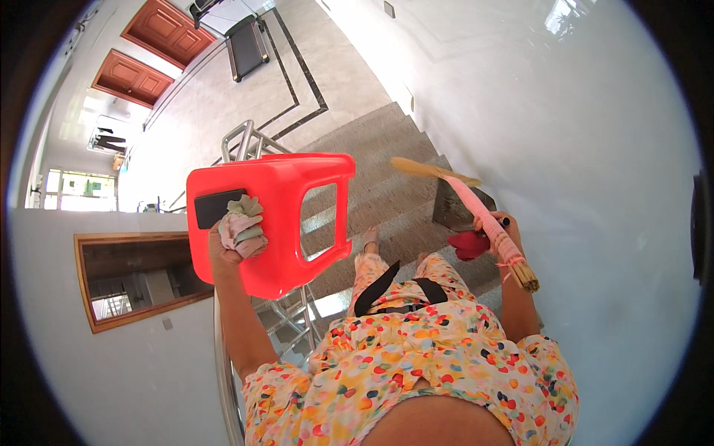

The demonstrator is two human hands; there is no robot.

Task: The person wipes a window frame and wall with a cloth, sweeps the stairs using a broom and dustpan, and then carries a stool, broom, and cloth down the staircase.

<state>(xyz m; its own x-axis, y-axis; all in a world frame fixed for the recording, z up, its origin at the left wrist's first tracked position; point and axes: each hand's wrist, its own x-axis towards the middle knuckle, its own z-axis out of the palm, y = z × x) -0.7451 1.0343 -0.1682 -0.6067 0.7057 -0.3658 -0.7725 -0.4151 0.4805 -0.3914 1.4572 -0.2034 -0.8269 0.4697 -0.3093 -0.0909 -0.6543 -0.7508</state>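
My left hand (222, 249) is closed on a crumpled pale cloth (245, 231), held against a red plastic stool (279, 200). The stool is tilted on its side over the railing, and a dark flat rectangle (215, 206) shows on its seat; whether this is a phone cannot be told. In my right hand (506, 231) is a broom, its pink-wrapped handle (481, 209) angled down and its tan bristles (418, 167) pointing away from me. A dark dustpan (454, 206) hangs beneath the broom, its black handle end by my fingers. Dark red cloth (469, 245) bunches beside that hand.
Speckled stone stairs (379, 134) descend ahead, with my foot (370, 240) on a step. A metal railing (245, 139) runs along the left and a white wall (585, 167) along the right. Below are a treadmill (247, 49) and wooden doors (167, 30).
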